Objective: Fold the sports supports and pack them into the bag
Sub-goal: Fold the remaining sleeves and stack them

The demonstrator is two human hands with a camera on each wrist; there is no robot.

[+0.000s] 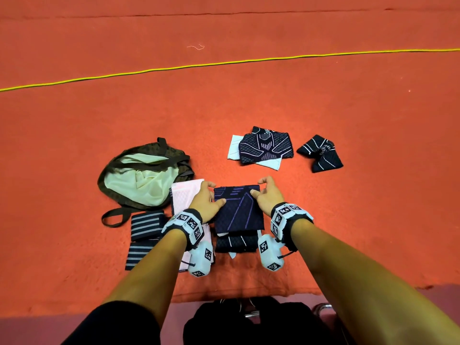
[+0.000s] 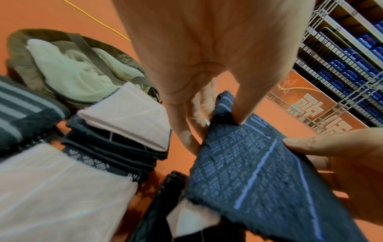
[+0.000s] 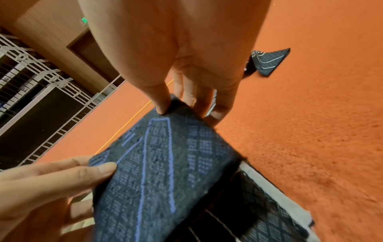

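Supports lie on the orange carpet (image 1: pixel 323 220), which fills the head view with one yellow cord (image 1: pixel 224 62) across it. We see one olive bag (image 1: pixel 139 180) lying open at the left, its pale lining showing and one strap looped toward us. We count two grey-striped bands (image 1: pixel 146 226) stacked just below the bag, and one pink-white folded support (image 1: pixel 185 196) between bag and hands. In the middle, our left hand (image 1: pixel 206 201) and right hand (image 1: pixel 267 197) hold one navy support with purple lines (image 1: pixel 237 212): each thumb sits on top and the fingers (image 3: pixel 186 91) curl under its far edge, pinching a corner apiece. It sits over one darker folded support (image 1: pixel 236 242) with white lines; whether they touch we cannot tell. Farther off to the right lies one navy patterned support (image 1: pixel 265 146) on a white piece (image 1: pixel 234 150), and beside it, apart, one black support with white stripes (image 1: pixel 321 153). In the left wrist view, wire shelving (image 2: pixel 342 65) holds blue items.
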